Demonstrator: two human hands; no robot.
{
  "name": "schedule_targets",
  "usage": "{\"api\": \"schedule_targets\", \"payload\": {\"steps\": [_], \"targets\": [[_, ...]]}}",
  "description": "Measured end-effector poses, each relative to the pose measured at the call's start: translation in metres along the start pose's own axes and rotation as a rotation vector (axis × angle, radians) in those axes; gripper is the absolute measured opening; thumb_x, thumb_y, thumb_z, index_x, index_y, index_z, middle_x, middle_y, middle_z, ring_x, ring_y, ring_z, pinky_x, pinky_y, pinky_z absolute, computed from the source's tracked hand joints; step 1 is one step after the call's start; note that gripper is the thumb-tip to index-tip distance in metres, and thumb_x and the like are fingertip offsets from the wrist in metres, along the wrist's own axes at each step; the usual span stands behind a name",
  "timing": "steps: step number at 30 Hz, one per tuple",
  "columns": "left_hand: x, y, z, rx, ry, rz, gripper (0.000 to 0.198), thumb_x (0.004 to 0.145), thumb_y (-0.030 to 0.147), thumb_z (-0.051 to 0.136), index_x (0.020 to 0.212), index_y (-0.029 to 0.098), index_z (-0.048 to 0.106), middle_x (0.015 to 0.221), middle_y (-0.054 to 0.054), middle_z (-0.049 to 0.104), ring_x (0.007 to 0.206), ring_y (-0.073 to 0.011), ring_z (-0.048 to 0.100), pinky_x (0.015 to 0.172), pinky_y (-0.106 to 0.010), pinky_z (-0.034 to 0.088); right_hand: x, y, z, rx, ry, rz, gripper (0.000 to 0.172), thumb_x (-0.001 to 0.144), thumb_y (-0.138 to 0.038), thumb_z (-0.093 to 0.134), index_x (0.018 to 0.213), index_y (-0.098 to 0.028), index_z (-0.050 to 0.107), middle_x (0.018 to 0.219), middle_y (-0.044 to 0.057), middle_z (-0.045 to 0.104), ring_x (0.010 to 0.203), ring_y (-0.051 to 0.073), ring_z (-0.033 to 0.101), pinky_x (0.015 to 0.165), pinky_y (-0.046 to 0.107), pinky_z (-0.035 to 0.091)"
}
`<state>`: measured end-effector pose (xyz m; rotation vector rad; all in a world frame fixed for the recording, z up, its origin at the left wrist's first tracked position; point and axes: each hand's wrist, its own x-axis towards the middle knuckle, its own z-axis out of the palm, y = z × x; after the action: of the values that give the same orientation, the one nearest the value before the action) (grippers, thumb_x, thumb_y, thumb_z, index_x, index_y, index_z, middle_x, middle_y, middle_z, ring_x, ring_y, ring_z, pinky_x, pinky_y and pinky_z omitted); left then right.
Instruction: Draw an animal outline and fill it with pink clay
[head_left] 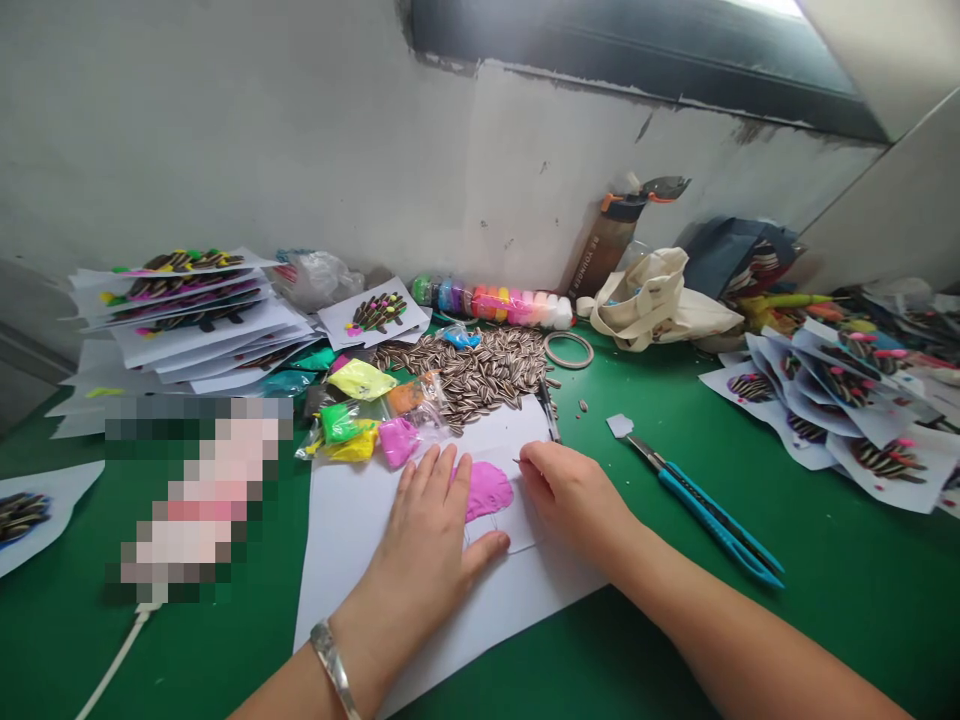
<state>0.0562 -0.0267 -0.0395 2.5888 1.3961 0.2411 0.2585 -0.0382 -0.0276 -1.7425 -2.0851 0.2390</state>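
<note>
A flattened patch of pink clay [489, 492] lies on a small white card [525, 525] with thin drawn lines below the clay. The card rests on larger white paper [337, 560]. My left hand [431, 520] is spread flat over the card's left part, its fingers covering the clay's left edge. To the right of the clay, my right hand [566, 485] is closed in a pinch at the card's edge. A thin dark tip pokes out from its fingers; the rest is hidden. Packets of pink clay [399, 440] and yellow clay [360, 443] sit just beyond my left hand.
Sunflower seeds [487, 370] are heaped behind the paper, near a tape roll [568, 350]. A blue utility knife [712, 520] lies at right with its blade out. Stacked seed pictures [217, 330] stand left, more cards [832, 390] right. A bottle [607, 245] leans against the wall.
</note>
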Motion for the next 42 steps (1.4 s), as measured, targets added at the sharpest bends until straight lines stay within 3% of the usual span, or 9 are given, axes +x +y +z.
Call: {"api": "schedule_targets", "payload": {"steps": [7,12,18,30,42], "targets": [[0.001,0.002,-0.003,0.026,-0.021,-0.002,0.080,0.083,0.059,0.055,0.143,0.010,0.040,0.151,-0.019,0.036,0.140,-0.0378,0.028,0.112,-0.056,0.027,-0.002,-0.002,0.007,-0.029,-0.010,-0.051,0.022,0.089,-0.012,0.045,0.069,-0.019,0.052,0.066,-0.001,0.051,0.061,0.012,0.043,0.059,0.024,0.027],[0.000,0.000,0.000,0.017,0.028,0.013,0.077,0.084,0.059,0.054,0.143,0.012,0.040,0.150,-0.019,0.038,0.139,-0.0368,0.030,0.112,-0.055,0.027,-0.004,-0.006,0.012,-0.028,-0.005,-0.104,0.020,0.085,-0.009,0.046,0.069,-0.018,0.051,0.065,0.000,0.051,0.060,0.012,0.042,0.057,0.025,0.026],[-0.001,0.000,0.002,0.006,0.037,0.011,0.078,0.083,0.058,0.055,0.143,0.011,0.040,0.150,-0.020,0.037,0.139,-0.0379,0.029,0.112,-0.056,0.026,-0.005,-0.005,0.011,-0.067,0.047,-0.084,0.021,0.083,-0.008,0.045,0.066,-0.019,0.051,0.063,-0.001,0.049,0.059,0.012,0.040,0.057,0.026,0.025],[-0.001,-0.001,0.003,0.011,0.020,0.006,0.078,0.084,0.060,0.054,0.144,0.012,0.039,0.151,-0.019,0.036,0.140,-0.0377,0.028,0.112,-0.056,0.026,-0.006,-0.005,0.008,-0.031,-0.019,-0.097,0.019,0.082,-0.007,0.046,0.068,-0.019,0.051,0.063,-0.001,0.050,0.059,0.012,0.041,0.057,0.025,0.025],[-0.001,0.000,0.000,0.011,0.008,0.004,0.077,0.083,0.059,0.055,0.144,0.014,0.040,0.151,-0.018,0.035,0.140,-0.0373,0.027,0.112,-0.056,0.026,-0.007,-0.006,0.010,-0.065,0.005,-0.080,0.020,0.080,-0.006,0.047,0.064,-0.019,0.047,0.061,-0.002,0.048,0.057,0.012,0.037,0.056,0.026,0.022]]}}
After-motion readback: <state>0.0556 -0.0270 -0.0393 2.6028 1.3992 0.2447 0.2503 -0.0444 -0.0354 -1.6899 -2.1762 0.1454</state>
